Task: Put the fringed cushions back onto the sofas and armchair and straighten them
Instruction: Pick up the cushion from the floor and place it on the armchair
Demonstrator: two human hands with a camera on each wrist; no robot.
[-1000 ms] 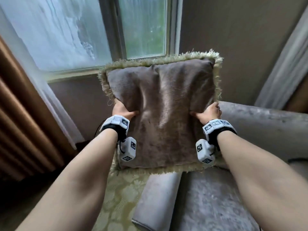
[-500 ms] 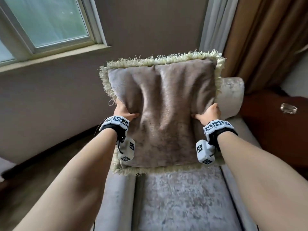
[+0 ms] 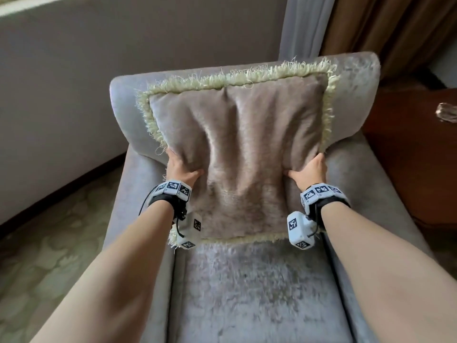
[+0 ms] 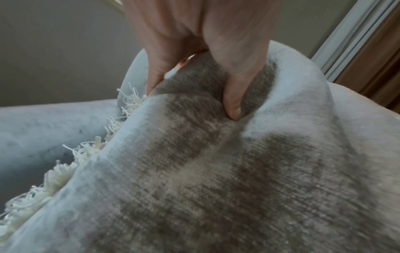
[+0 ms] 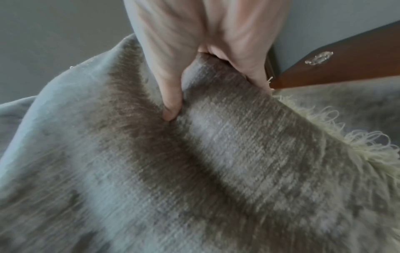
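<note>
Grey velvet armchair [image 3: 247,288] filling the middle of the head view, seat bare in the foreground, rounded backrest at the far end. Beige wall [image 3: 123,45] behind and to the left, patterned pale-green carpet [image 3: 49,256] on the floor at left, pale and brown curtains [image 3: 371,26] at upper right. Dark wooden side table [image 3: 415,174] just beside the chair on the right, with a small clear glass object [image 3: 446,115] on top.

Held up in front of the backrest: taupe fringed cushion [image 3: 237,154], upright and roughly square-on to the chair, cream fringe running round all four edges. Lower fringe hanging over the back of the seat; whether touching the seat or the backrest, cannot tell.

Gripping the cushion's left edge at mid-height: left hand [image 3: 181,169], thumb [image 4: 232,102] dug into the front fabric, fingers wrapped behind. Gripping the right edge at the same height: right hand [image 3: 308,173], thumb [image 5: 171,109] pressed into the front, fingers curled round the back by the fringe. Fabric puckered into long vertical creases between the two thumbs. Marker-covered wrist bands and camera blocks strapped on below both hands.
</note>
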